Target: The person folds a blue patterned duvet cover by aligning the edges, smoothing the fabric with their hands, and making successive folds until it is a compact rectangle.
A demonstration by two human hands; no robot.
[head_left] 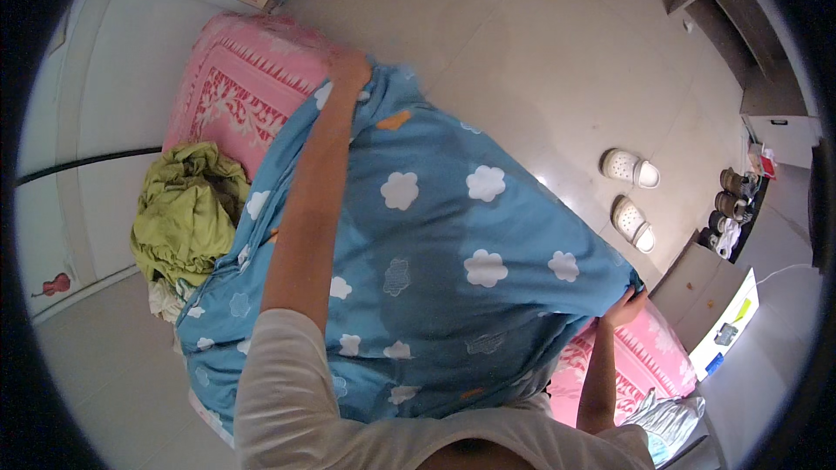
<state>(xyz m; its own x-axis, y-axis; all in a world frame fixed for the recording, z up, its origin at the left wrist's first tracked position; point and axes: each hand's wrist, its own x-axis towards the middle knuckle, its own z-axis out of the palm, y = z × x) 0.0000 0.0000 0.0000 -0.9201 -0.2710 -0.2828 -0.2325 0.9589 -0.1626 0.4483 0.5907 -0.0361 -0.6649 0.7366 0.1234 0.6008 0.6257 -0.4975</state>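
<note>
Blue sheet [440,209] spread between two hands

Farthest left, a white cabinet [117,78] stands behind the pink bed [252,61]. A green cloth [178,222] lies crumpled against the sheet's left edge, in its way there. The sheet drapes across the bed, partly hidden by the left forearm. The left hand [351,71] is clamped on its far edge, single fingers blurred. The right hand [623,307] has its fingers closed on the right corner. Beyond are pale clogs [630,169] on the floor, then shoes [730,204] along the wall.
</note>
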